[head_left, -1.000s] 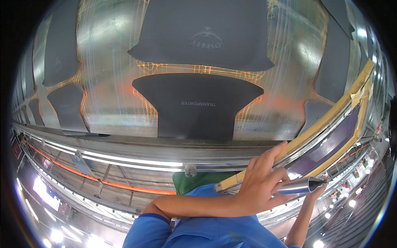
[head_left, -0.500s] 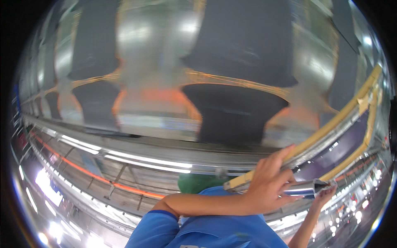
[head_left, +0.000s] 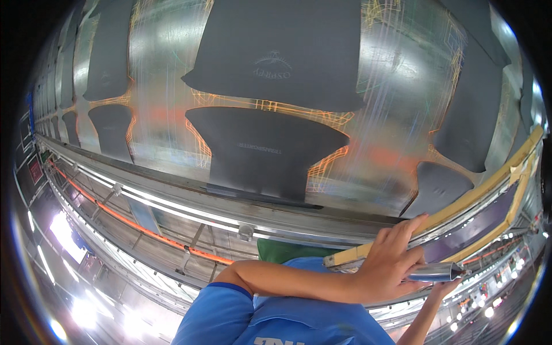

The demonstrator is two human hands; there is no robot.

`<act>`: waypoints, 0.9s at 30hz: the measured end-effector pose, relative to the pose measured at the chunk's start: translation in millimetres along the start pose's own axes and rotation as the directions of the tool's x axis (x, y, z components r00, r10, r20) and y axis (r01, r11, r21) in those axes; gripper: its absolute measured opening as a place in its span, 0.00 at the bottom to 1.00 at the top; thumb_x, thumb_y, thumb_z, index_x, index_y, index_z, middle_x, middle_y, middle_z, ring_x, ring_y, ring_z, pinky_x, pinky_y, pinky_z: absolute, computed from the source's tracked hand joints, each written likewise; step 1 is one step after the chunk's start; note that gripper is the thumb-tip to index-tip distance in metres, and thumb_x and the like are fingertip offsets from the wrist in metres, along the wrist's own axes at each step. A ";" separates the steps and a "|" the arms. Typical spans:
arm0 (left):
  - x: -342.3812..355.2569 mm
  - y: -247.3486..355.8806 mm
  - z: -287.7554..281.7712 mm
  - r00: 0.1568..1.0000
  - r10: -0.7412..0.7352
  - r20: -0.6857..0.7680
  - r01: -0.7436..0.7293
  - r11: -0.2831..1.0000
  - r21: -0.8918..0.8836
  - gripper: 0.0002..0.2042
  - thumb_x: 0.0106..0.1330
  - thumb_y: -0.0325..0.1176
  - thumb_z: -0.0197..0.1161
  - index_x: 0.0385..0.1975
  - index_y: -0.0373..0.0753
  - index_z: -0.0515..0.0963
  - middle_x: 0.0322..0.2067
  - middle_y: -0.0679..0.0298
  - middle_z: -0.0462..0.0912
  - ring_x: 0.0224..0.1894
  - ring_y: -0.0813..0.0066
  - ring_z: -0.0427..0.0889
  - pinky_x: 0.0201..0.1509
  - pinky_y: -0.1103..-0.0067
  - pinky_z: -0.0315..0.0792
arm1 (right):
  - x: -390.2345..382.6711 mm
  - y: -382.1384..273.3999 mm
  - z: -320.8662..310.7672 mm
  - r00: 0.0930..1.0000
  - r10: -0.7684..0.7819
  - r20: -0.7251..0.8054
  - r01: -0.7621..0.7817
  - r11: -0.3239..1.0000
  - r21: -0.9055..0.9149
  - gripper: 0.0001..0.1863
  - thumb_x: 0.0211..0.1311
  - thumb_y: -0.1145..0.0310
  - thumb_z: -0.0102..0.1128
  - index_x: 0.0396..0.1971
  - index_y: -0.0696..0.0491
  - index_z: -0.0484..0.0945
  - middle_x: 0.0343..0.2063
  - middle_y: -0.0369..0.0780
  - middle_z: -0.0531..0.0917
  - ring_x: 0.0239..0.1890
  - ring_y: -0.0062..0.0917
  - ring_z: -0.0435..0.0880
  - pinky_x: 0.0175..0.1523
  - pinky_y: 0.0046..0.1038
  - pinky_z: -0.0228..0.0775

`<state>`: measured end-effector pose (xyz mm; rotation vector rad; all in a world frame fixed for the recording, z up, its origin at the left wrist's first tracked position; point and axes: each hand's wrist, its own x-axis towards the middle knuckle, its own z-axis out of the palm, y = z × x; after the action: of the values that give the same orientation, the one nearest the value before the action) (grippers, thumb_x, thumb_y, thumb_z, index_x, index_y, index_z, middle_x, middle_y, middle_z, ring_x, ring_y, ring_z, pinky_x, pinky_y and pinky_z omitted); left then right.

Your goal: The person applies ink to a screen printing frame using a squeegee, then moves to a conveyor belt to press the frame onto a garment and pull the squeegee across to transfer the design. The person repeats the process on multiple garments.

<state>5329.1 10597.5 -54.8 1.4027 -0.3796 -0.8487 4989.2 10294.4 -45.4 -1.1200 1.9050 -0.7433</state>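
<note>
A screen-printing frame (head_left: 492, 183) with yellow-taped rails and dark purple mesh is tilted at my right side, by the table's near edge. My left hand (head_left: 386, 265) reaches across my body to it. Its fingers lie over the near rail and curl round a silver metal squeegee (head_left: 430, 272), the thumb beneath. My right hand (head_left: 444, 288) is closed at the frame's lower corner, by the far end of the squeegee, which partly hides the fingers. Dark grey fabric panels lie flat on the table; a large one (head_left: 276, 34) and a smaller flared one (head_left: 259, 164) carry faint prints.
The long shiny table (head_left: 161, 52) has orange and coloured guide lines around the panels. Along its near side run a metal rail (head_left: 172, 195) and an orange strip (head_left: 144, 231). A green cloth or sheet (head_left: 290, 250) is close to my body. More panels (head_left: 109, 126) continue leftward.
The panels and table have shifted left in view, as I moved right along the table. The frame and squeegee stay in my hands, and the picture is sharper.
</note>
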 end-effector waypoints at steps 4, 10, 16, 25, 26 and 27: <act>-9.1 1.0 -31.4 1.000 0.005 0.006 -0.005 1.000 -0.016 0.17 0.49 0.40 0.76 0.31 0.40 0.75 0.70 0.42 0.54 0.68 0.46 0.60 0.60 0.60 0.56 | -29.4 14.3 0.5 0.990 -0.122 0.065 0.130 0.983 -0.127 0.34 0.73 0.45 0.44 0.67 0.54 0.61 0.65 0.44 0.66 0.65 0.37 0.68 0.66 0.45 0.63; -25.1 -6.4 -53.0 1.000 -0.013 0.007 0.013 1.000 0.004 0.17 0.48 0.40 0.76 0.31 0.41 0.76 0.70 0.42 0.54 0.67 0.47 0.61 0.60 0.61 0.56 | -79.2 15.1 31.3 0.992 -0.086 -0.095 0.072 0.987 -0.145 0.24 0.73 0.51 0.43 0.53 0.55 0.74 0.47 0.41 0.81 0.49 0.30 0.82 0.55 0.37 0.76; -42.5 -11.8 -74.5 1.000 -0.007 -0.019 0.007 1.000 0.024 0.17 0.47 0.39 0.77 0.32 0.42 0.77 0.70 0.44 0.54 0.65 0.47 0.63 0.60 0.62 0.57 | -90.5 17.4 32.2 0.996 -0.036 -0.079 0.029 0.996 -0.088 0.41 0.67 0.43 0.53 0.69 0.57 0.59 0.66 0.48 0.62 0.65 0.32 0.67 0.67 0.35 0.57; -59.9 10.1 -163.5 0.996 0.062 -0.069 -0.061 0.998 0.024 0.17 0.52 0.43 0.74 0.29 0.41 0.74 0.69 0.43 0.55 0.65 0.46 0.63 0.59 0.60 0.58 | -153.1 28.9 56.0 0.982 -0.187 -0.032 0.189 0.981 0.045 0.20 0.71 0.51 0.55 0.51 0.51 0.78 0.35 0.31 0.80 0.34 0.18 0.79 0.36 0.21 0.68; -63.1 14.1 -182.0 0.995 0.065 -0.075 -0.063 0.998 0.025 0.16 0.52 0.42 0.74 0.29 0.41 0.74 0.69 0.43 0.55 0.65 0.45 0.62 0.59 0.60 0.58 | -155.3 27.5 50.5 0.993 -0.086 -0.075 0.093 0.991 0.096 0.21 0.70 0.50 0.55 0.49 0.52 0.78 0.33 0.30 0.80 0.34 0.16 0.79 0.35 0.20 0.65; -65.8 18.3 -199.2 0.994 0.071 -0.084 -0.070 0.997 0.019 0.16 0.52 0.42 0.74 0.29 0.41 0.74 0.69 0.43 0.55 0.65 0.45 0.62 0.60 0.60 0.58 | -151.3 32.5 41.7 0.998 -0.061 -0.018 0.062 0.995 0.082 0.21 0.70 0.50 0.55 0.50 0.51 0.78 0.32 0.30 0.79 0.34 0.15 0.78 0.35 0.19 0.65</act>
<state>5428.7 10783.0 -55.4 1.4266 -0.3695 -0.7274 5055.9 10440.0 -42.2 -1.1288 1.8430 -0.8594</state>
